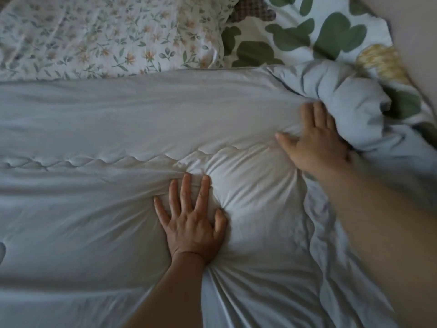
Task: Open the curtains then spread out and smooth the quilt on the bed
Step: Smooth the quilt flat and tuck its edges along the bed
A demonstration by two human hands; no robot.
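A pale grey-blue quilt (99, 119) covers most of the bed, with a stitched seam running across its middle. My left hand (192, 221) lies flat on it near the centre, fingers spread, and creases fan out from under the palm. My right hand (314, 140) presses flat on the quilt further right, fingers together, right beside a bunched, rolled-up fold of the quilt (350, 102) at the right edge. Neither hand grips the fabric. No curtains are in view.
A pillow with small flowers (99, 36) lies at the head of the bed, top left. A sheet with large green leaves (314, 36) shows at top right, with a yellow patch (380, 60) near it. A plain wall (416, 31) borders the right side.
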